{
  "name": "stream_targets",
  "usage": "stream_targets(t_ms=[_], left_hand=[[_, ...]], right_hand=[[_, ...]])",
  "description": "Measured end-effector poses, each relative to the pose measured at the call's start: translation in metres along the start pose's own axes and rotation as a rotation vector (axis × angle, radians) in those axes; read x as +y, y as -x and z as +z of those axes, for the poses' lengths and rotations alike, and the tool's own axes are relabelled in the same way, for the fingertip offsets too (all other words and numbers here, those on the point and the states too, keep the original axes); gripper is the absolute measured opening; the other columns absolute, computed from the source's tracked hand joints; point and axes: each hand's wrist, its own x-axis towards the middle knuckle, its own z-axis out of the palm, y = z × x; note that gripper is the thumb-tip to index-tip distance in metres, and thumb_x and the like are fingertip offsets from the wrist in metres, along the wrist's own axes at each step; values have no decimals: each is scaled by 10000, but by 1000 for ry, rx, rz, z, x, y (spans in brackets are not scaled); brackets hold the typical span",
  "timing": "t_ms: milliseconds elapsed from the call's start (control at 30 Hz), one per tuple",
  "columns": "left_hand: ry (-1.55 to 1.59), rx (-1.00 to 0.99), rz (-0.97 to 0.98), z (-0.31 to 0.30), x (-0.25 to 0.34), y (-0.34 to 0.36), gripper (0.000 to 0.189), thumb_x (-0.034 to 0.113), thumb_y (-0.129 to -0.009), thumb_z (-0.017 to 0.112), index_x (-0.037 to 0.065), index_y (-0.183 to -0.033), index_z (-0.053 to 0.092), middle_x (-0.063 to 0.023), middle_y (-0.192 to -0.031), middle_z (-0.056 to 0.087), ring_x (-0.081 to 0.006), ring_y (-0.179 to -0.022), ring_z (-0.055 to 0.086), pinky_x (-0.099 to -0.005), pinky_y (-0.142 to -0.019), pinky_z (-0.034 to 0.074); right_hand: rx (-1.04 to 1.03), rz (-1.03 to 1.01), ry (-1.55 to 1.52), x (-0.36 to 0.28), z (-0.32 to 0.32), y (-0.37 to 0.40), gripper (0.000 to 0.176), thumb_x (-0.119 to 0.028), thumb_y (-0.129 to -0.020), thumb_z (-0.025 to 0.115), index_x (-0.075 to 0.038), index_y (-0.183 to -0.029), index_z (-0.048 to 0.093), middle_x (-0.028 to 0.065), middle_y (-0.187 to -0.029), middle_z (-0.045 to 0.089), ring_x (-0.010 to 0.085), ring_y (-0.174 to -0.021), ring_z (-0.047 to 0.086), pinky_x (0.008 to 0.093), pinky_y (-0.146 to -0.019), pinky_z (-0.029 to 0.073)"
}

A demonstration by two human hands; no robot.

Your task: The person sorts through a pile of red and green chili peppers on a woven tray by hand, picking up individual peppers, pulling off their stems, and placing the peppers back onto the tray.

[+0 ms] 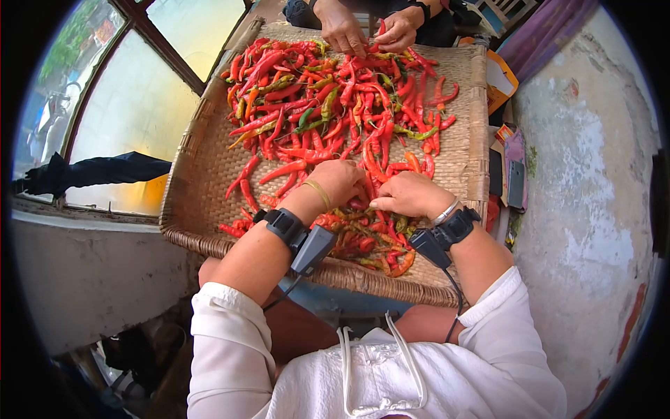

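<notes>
A large heap of chili peppers (335,105), mostly red with some green and orange, lies in a woven basket tray (199,185). My left hand (336,183) is bent down into the near part of the heap, its fingers closed at a dark red chili pepper (358,203). Close to its right, my right hand (413,196) has its fingers curled under and its thumb pointing left; whatever it grips is hidden. Below both hands lies a smaller pile of wrinkled red, orange and greenish peppers (380,241).
Across the tray, another person's hands (366,29) handle peppers at the far edge. A window (132,105) with a dark folded cloth (115,172) stands left. On the right are a worn wall (586,188), a phone (516,184) and a yellow-orange box (499,80).
</notes>
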Motion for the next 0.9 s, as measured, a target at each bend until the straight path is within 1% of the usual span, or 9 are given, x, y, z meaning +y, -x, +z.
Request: stream_targets(t_ms=[100,200,267,433,567,667,767,833,900], left_hand=[[92,97,63,-3,-1,-1,200,159,-674,616,96,-863,629,-104,-845,609,-243,-771,595,-359,-678,478],[584,60,-64,-24,8,2,90,42,-707,616,39,-796,612,-31,-714,613,-85,-611,563,-228,-576,455],[774,70,-85,-31,8,4,62,38,-729,604,36,-790,608,-8,-712,603,-69,-618,553,-212,-574,451],[1257,38,-127,-37,8,6,35,45,-790,581,39,-823,591,31,-727,569,-18,-637,507,-165,-568,430],[862,358,-248,-43,8,10,119,71,-777,586,0,-873,588,-6,-662,570,-58,-605,528,-214,-555,445],[578,388,-270,-47,-7,17,176,135,-754,598,11,-879,602,-78,-689,606,-149,-631,584,-273,-594,465],[369,351,-312,-46,-10,22,206,193,-722,605,36,-855,616,-135,-734,612,-257,-692,604,-333,-640,473],[308,252,-236,-40,-9,22,196,185,-726,595,40,-855,618,-135,-745,617,-269,-715,603,-340,-653,473],[289,207,-223,-30,-12,18,195,194,-722,591,52,-852,621,-134,-765,620,-285,-734,598,-354,-668,471]], right_hand=[[119,42,-35,0,1,-3,327,-384,-703,614,-77,-814,633,144,-756,612,312,-762,581,405,-681,446],[264,-39,-107,0,-1,-3,311,-360,-705,620,-66,-806,630,146,-741,609,305,-741,584,393,-666,448],[296,-100,-148,-1,1,-4,298,-345,-709,620,-63,-807,629,141,-729,608,291,-727,589,383,-656,450],[-3,-87,-878,-10,2,-4,269,-286,-757,612,-36,-859,614,23,-636,584,112,-590,559,249,-544,432],[-165,101,-871,-5,-10,1,178,-211,-801,577,-33,-816,582,-9,-596,542,57,-464,482,193,-424,377],[85,47,-1114,19,-16,-4,155,-190,-826,555,-37,-802,560,2,-614,555,34,-461,482,167,-417,386],[638,-135,-1716,19,-32,-2,189,-188,-833,551,-9,-896,560,20,-670,574,40,-544,533,156,-457,420],[646,-98,-1658,31,-27,-8,218,-185,-826,556,2,-938,571,30,-702,589,63,-597,559,177,-488,436],[493,50,-927,30,-15,-14,231,-193,-797,580,-8,-934,596,54,-724,607,107,-606,573,241,-532,460]])
